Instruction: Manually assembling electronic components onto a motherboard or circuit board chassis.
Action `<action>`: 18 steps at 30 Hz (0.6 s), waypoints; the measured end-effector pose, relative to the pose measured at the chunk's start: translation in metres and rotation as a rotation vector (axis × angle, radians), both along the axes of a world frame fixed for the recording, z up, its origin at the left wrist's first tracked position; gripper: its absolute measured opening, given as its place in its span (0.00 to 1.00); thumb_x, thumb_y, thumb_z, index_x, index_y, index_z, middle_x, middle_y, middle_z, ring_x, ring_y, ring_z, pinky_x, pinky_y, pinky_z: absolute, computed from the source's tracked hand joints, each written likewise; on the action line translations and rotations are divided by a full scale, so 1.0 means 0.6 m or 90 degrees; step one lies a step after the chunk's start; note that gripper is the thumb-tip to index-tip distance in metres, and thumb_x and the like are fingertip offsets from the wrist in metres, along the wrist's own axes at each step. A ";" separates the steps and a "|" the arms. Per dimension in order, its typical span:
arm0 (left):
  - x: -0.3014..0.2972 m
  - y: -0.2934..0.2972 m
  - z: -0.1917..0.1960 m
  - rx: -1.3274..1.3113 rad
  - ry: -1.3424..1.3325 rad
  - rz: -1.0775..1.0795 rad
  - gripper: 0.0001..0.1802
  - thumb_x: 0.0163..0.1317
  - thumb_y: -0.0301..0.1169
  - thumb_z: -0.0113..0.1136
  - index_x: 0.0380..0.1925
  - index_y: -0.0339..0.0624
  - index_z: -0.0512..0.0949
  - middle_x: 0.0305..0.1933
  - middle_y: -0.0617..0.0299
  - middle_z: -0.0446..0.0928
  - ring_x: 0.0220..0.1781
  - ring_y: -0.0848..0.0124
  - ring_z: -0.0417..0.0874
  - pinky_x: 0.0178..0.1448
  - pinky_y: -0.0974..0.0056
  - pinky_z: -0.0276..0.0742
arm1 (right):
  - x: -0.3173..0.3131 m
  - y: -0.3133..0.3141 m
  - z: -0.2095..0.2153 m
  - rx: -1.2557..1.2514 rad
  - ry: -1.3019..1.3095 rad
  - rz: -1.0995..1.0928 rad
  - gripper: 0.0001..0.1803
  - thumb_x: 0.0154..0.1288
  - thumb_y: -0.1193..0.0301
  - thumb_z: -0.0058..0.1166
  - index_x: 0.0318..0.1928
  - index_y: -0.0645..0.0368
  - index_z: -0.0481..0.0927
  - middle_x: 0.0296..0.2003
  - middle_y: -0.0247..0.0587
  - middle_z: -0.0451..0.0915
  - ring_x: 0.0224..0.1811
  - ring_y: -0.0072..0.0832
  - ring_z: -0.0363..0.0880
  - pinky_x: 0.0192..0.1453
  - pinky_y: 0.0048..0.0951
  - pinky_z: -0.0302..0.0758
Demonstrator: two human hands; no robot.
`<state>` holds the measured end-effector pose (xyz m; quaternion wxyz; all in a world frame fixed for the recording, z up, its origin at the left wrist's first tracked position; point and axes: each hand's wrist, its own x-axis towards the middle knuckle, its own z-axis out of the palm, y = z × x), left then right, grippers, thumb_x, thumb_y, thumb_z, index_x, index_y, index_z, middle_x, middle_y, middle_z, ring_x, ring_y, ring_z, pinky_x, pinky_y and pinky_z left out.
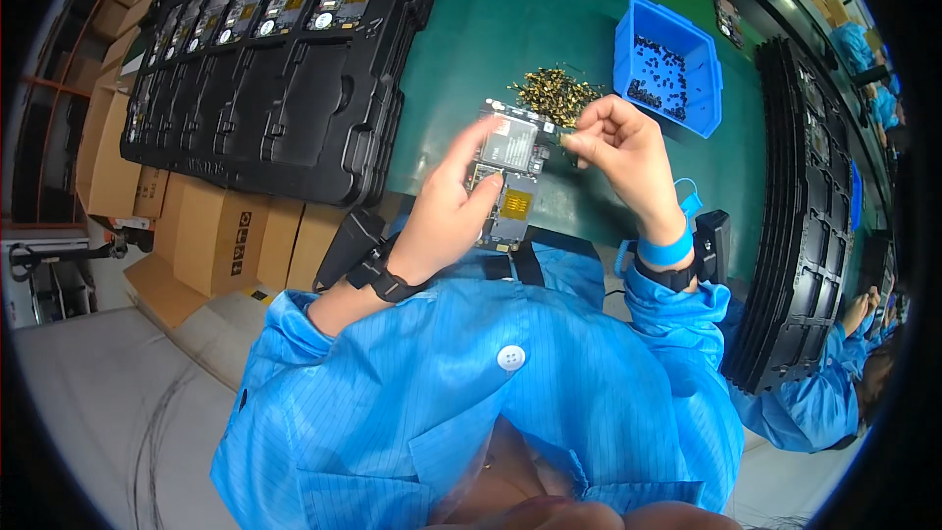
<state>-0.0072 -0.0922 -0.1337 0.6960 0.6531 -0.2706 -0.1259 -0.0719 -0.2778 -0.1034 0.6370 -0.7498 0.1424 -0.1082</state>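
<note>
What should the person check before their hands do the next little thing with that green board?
1. Left hand grips the circuit board firmly: ok, fingers wrap its left edge.
2. Right hand has a small part pinched: cannot tell, too tiny to see.
3. Right fingertips are at the board's upper right edge: ok.
4. Pile of gold parts within reach on the green mat: ok.
5. Blue bin holds small dark pieces: ok.
6. Black tray has free slots: ok, the near rows look unfilled.
</note>
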 end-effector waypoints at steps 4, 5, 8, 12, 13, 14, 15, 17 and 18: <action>-0.001 0.007 0.040 0.126 -0.025 -0.153 0.13 0.56 0.22 0.47 0.42 0.35 0.73 0.44 0.54 0.74 0.44 0.67 0.75 0.51 0.67 0.67 | -0.024 0.025 0.023 -0.041 -0.069 0.053 0.07 0.50 0.77 0.60 0.29 0.63 0.75 0.23 0.34 0.77 0.25 0.17 0.75 0.28 0.19 0.71; -0.004 0.005 0.045 0.116 0.024 -0.146 0.10 0.57 0.23 0.47 0.37 0.35 0.76 0.42 0.53 0.75 0.41 0.66 0.76 0.50 0.67 0.68 | -0.028 0.031 0.028 -0.167 -0.110 0.074 0.07 0.49 0.77 0.60 0.28 0.63 0.75 0.23 0.35 0.77 0.25 0.18 0.76 0.28 0.21 0.71; -0.006 0.002 0.046 0.098 -0.098 -0.141 0.08 0.58 0.25 0.50 0.35 0.35 0.76 0.35 0.53 0.77 0.36 0.64 0.76 0.48 0.66 0.69 | -0.037 0.042 0.037 -0.264 -0.128 0.070 0.08 0.47 0.75 0.62 0.27 0.61 0.76 0.24 0.38 0.77 0.25 0.27 0.77 0.28 0.24 0.72; -0.008 0.005 0.044 0.098 -0.183 -0.151 0.08 0.58 0.28 0.51 0.32 0.35 0.77 0.30 0.54 0.78 0.32 0.64 0.77 0.46 0.64 0.70 | -0.040 0.048 0.048 -0.367 -0.179 0.095 0.07 0.47 0.73 0.60 0.29 0.59 0.76 0.24 0.39 0.76 0.25 0.35 0.77 0.27 0.27 0.72; -0.008 0.006 0.043 0.100 -0.188 -0.157 0.08 0.58 0.28 0.52 0.32 0.35 0.77 0.29 0.55 0.77 0.29 0.65 0.76 0.42 0.65 0.70 | -0.041 0.049 0.050 -0.386 -0.207 0.110 0.07 0.47 0.74 0.60 0.29 0.59 0.76 0.22 0.40 0.75 0.24 0.36 0.76 0.26 0.28 0.71; -0.008 0.007 0.043 0.103 -0.194 -0.163 0.07 0.58 0.28 0.53 0.31 0.35 0.77 0.27 0.55 0.77 0.27 0.65 0.75 0.38 0.65 0.70 | -0.042 0.049 0.050 -0.386 -0.209 0.110 0.07 0.47 0.74 0.60 0.29 0.59 0.76 0.22 0.40 0.75 0.24 0.36 0.76 0.26 0.28 0.71; -0.007 0.006 0.042 0.104 -0.192 -0.164 0.07 0.58 0.28 0.53 0.31 0.35 0.77 0.27 0.55 0.77 0.27 0.65 0.75 0.38 0.65 0.70 | -0.043 0.047 0.049 -0.453 -0.227 0.136 0.07 0.47 0.74 0.59 0.28 0.58 0.75 0.21 0.40 0.74 0.23 0.36 0.75 0.26 0.30 0.71; -0.004 0.004 0.040 0.090 -0.206 -0.170 0.07 0.57 0.28 0.53 0.30 0.35 0.77 0.23 0.56 0.74 0.25 0.66 0.73 0.31 0.66 0.68 | -0.042 0.045 0.049 -0.518 -0.245 0.162 0.07 0.47 0.74 0.59 0.28 0.58 0.74 0.20 0.40 0.73 0.22 0.36 0.74 0.25 0.31 0.70; -0.005 0.005 0.038 0.092 -0.207 -0.169 0.07 0.57 0.28 0.53 0.30 0.35 0.77 0.23 0.56 0.74 0.25 0.66 0.73 0.31 0.66 0.68 | -0.042 0.045 0.051 -0.523 -0.258 0.173 0.08 0.47 0.74 0.59 0.28 0.58 0.73 0.19 0.39 0.71 0.21 0.36 0.73 0.24 0.32 0.70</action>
